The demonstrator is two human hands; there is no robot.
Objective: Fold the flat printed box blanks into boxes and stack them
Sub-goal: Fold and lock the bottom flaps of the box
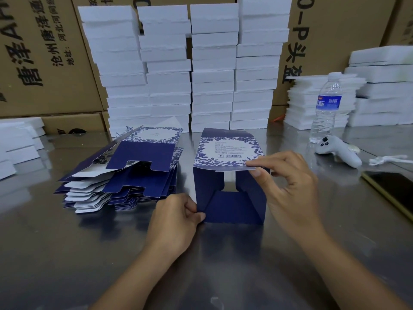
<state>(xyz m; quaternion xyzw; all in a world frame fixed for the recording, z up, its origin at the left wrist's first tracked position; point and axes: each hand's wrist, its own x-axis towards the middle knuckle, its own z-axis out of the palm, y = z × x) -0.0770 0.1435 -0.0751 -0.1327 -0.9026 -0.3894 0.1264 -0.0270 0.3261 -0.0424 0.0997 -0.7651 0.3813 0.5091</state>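
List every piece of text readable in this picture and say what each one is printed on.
"0-P头盔": right carton, printed sideways.
"地址:" and "河北河间": left carton, sideways. Its big characters are cut off or too uncertain to quote.
"标": label of the water bottle. The smaller print is blurred.
Blue box: a barcode and fine print, too small to read.

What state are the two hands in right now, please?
Left hand: pinches the box at its lower left corner.
Right hand: pinches the near edge of the box's printed panel.
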